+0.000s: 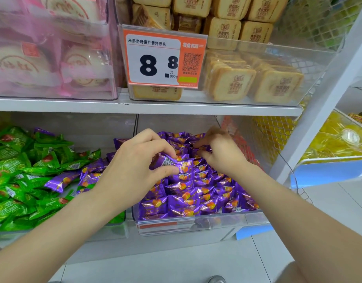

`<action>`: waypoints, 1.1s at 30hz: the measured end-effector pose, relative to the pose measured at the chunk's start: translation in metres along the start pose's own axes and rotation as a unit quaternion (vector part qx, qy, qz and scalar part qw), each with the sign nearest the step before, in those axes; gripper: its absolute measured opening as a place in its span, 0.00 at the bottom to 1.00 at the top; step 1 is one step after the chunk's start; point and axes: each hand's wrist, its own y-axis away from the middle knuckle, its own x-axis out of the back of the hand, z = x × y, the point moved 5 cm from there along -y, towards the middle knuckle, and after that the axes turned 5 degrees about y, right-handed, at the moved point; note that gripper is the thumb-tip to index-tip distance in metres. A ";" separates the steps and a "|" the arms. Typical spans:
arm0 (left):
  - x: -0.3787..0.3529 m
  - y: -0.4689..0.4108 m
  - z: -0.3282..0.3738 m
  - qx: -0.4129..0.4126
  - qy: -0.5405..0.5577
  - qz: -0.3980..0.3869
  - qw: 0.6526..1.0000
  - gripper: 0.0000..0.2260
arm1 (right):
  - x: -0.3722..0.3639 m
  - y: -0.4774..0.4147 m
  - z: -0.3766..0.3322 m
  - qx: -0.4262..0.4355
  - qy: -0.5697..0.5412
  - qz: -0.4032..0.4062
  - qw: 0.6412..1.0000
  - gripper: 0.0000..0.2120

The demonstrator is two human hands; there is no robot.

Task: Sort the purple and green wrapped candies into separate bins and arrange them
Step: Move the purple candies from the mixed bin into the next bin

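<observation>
Pinching a shiny, orange-printed purple candy (pixel 183 166): left hand (pixel 133 170) | right hand (pixel 221 155) lay curled among purple candies (pixel 196 194); grip unclear | bins (pixel 227 219): two; candies uncountable

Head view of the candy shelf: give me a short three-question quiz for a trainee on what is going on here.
1. True or false: the left hand pinches a green candy.
2. The stray purple candies in the left bin lie among: A) green candies B) yellow packs C) biscuits.
3. What number does the orange price tag show?
Key: 1 false, it pinches a purple candy; 2 A; 3 8.8.
</observation>
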 end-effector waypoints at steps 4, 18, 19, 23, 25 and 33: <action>-0.001 -0.001 -0.002 -0.003 -0.005 -0.004 1.000 0.12 | -0.001 -0.002 0.000 0.011 0.012 0.006 1.000 0.12; 0.003 0.000 0.001 -0.010 0.039 0.018 0.999 0.13 | 0.017 0.007 -0.003 -0.017 0.025 -0.017 0.999 0.16; 0.003 0.000 0.003 -0.015 0.047 0.018 0.999 0.12 | 0.020 0.006 -0.004 -0.023 0.021 -0.011 0.999 0.15; 0.006 -0.001 0.010 -0.037 0.081 0.032 0.995 0.11 | 0.039 0.008 -0.019 -0.043 -0.097 0.022 0.994 0.12; 0.007 -0.002 0.013 -0.037 0.119 0.051 0.991 0.12 | 0.042 0.015 -0.040 -0.034 -0.259 -0.070 0.963 0.11; 0.012 0.001 0.020 -0.061 0.100 0.047 0.992 0.13 | 0.062 0.030 -0.056 -0.020 -0.453 -0.143 0.880 0.07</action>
